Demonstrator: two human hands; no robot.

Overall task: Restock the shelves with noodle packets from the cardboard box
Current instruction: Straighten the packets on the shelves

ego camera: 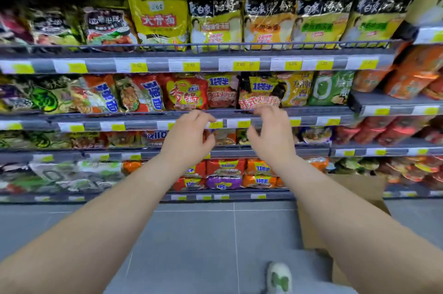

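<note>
As both arms reach toward the mid shelf [134,123], listed across: left hand [191,133], fingers loosely curled, empty; right hand [271,130], same, fingertips near a red-and-black noodle packet [260,92] standing there; cardboard box [364,188], floor, right; step judged between packets, next move a reach into the box.

Hands: 2, the left hand [189,130] and the right hand [271,133]. Cardboard box [359,188]: 1. Shoe [279,278]: 1. Price-tag rails [215,65], centre bay: 5. Black-topped packets [215,25], upper shelf: 4. Yellow packet [158,18] beside them: 1. Remaining packets [184,94]: too blurred to count.
</note>
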